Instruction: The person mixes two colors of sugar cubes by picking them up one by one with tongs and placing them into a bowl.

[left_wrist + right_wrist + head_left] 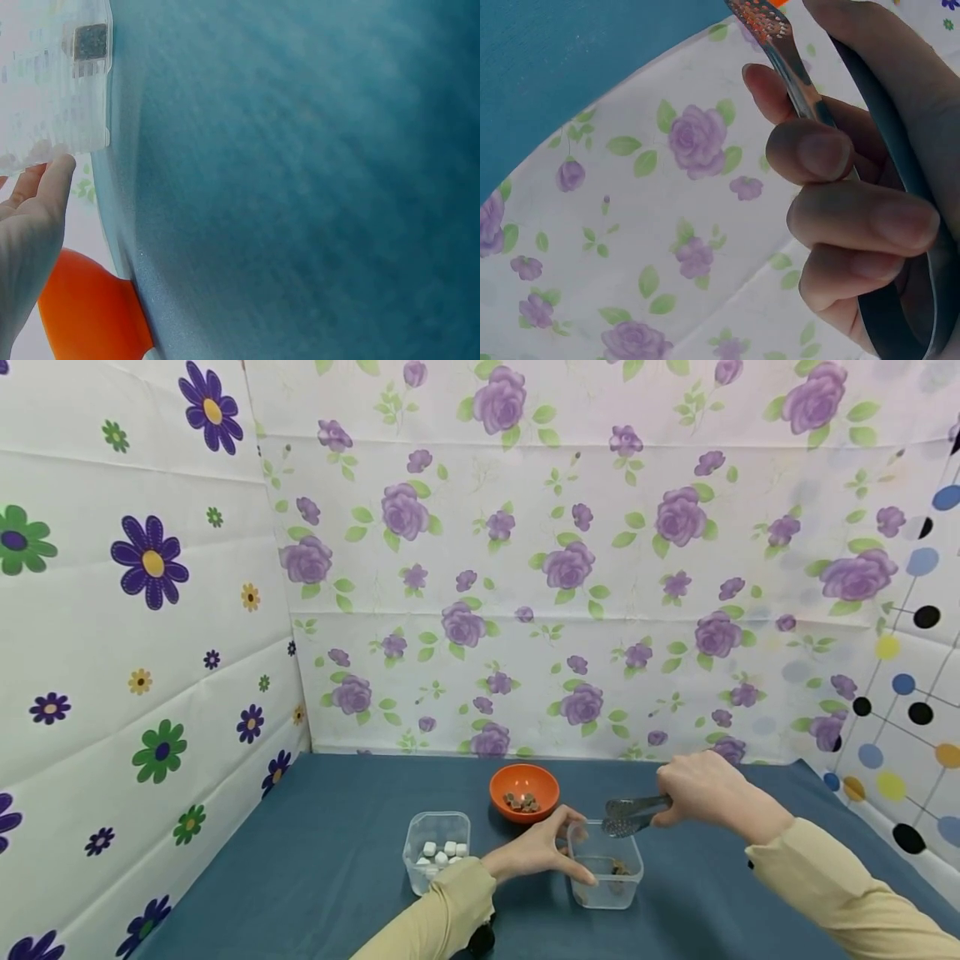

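A clear plastic container stands on the blue tabletop with a few brown pieces at its bottom right. My left hand holds it from the left side, thumb at the near wall and fingers at the far one. Fingers also touch its wall in the left wrist view, where a dark brown piece shows through the plastic. In my right hand is a pair of metal tongs, gripped round the handles. Its perforated tips are apart over the container's far right rim, with nothing visible between them.
An orange bowl with several brown pieces stands behind my left hand. Left of that hand is a second clear container holding several white cubes, partly covered by my sleeve. Flowered cloth walls border the table's back and sides.
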Available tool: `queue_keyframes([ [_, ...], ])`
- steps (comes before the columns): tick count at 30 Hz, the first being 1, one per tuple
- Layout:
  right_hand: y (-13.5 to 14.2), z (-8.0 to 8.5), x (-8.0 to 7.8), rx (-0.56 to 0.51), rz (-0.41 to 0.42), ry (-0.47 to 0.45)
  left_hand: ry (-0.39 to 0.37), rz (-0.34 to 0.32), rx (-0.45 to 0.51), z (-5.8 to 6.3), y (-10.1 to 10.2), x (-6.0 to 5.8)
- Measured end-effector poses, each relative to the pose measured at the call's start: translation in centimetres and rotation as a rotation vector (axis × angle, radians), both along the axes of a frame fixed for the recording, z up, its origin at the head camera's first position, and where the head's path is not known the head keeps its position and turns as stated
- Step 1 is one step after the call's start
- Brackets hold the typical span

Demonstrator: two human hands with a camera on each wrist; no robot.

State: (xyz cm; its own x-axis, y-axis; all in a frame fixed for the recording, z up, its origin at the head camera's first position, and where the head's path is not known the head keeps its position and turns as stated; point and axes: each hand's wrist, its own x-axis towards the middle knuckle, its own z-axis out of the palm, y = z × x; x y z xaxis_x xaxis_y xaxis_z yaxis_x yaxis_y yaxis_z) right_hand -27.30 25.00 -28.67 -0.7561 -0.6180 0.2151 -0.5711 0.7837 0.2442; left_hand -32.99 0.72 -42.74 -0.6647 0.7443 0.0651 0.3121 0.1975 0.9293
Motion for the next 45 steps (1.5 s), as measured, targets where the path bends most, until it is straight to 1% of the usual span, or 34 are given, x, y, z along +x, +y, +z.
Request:
queue_keyframes([
  [5, -0.6, -0.4, -0.1, 0.037, 0.022, 0.011, -0.001, -0.005, 0.004, -0.1, 0.0, 0.0],
  [9, -1.2, -0.8, -0.2, 0.098, 0.04, 0.045, -0.002, 0.003, -0.001, -0.1, 0.0, 0.0],
  [14, -2.2, -1.3, -0.3, 0.156, 0.036, 0.077, -0.001, 0.0, 0.003, -0.1, 0.1, 0.0],
  [21, -3.2, -2.1, -0.4, 0.213, 0.011, 0.082, -0.003, -0.011, 0.01, -0.2, 0.1, -0.1],
  [24, -3.5, -2.2, -0.5, 0.228, 0.006, 0.095, 0.003, -0.014, 0.015, -0.1, 0.1, -0.1],
  [28, -4.0, -2.2, -0.8, 0.249, -0.005, 0.089, 0.011, -0.011, 0.011, -0.1, 0.1, -0.2],
  [36, -5.3, -3.3, -0.8, 0.366, -0.067, 0.12, 0.006, -0.001, 0.006, -0.3, 0.1, -0.2],
  [45, -6.0, -4.1, -0.9, 0.457, -0.111, 0.128, 0.011, -0.001, 0.009, -0.2, 0.1, -0.2],
])
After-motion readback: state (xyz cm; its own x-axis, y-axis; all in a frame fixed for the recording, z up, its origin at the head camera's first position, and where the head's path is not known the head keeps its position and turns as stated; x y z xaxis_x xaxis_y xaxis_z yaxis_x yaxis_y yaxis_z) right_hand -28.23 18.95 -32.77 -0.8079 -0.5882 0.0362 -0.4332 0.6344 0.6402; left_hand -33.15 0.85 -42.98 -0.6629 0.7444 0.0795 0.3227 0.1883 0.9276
